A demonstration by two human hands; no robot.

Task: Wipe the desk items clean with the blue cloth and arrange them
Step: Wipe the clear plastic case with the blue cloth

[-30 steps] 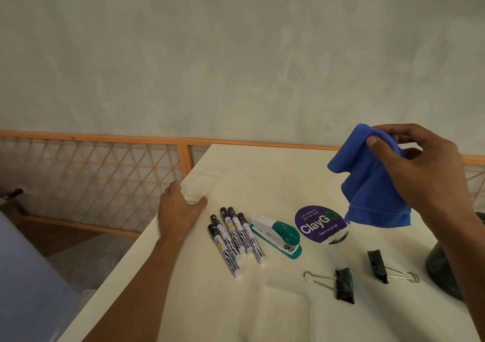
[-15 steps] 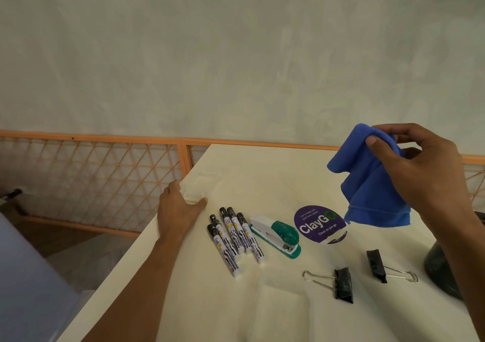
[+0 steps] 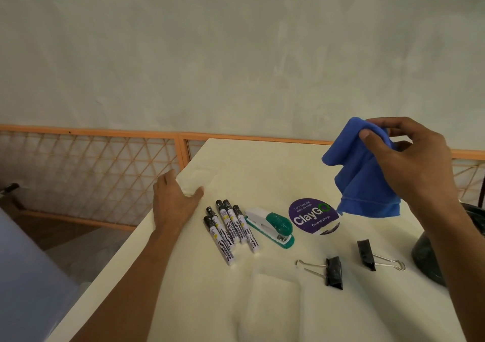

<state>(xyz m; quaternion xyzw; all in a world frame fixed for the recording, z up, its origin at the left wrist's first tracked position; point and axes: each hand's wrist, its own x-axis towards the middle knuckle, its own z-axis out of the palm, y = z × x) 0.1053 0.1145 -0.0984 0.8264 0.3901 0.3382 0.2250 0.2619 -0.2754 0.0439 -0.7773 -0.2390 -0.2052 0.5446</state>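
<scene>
Holding the blue cloth (image 3: 364, 176) pinched between the thumb and fingers of your right hand (image 3: 412, 166), you have it hanging in the air at about 1 o'clock from the round purple sticker (image 3: 312, 217), its lower hem just over the sticker's far edge. That grip is clamped on the cloth's bunched top. Your left hand (image 3: 173, 205) lies flat on the table (image 3: 262, 168) by its 9 o'clock edge, fingers straight, holding nothing. To do this step well, it looks wise to gather the loose folds into a pad so a flat face meets each item, then lift one thing with your left hand and rub it all round. The markers (image 3: 230, 226), lying just at 9 o'clock of the green-and-white stapler (image 3: 270, 225), are nearest that hand and a sensible start; the two black binder clips (image 3: 333, 272) lie at 5 o'clock of the stapler. The sticker reads "ClayGo", with "Clean as you go" beneath; the small line above seems to say "Let's keep our pantries clean". The marker labels are too small to read.
</scene>
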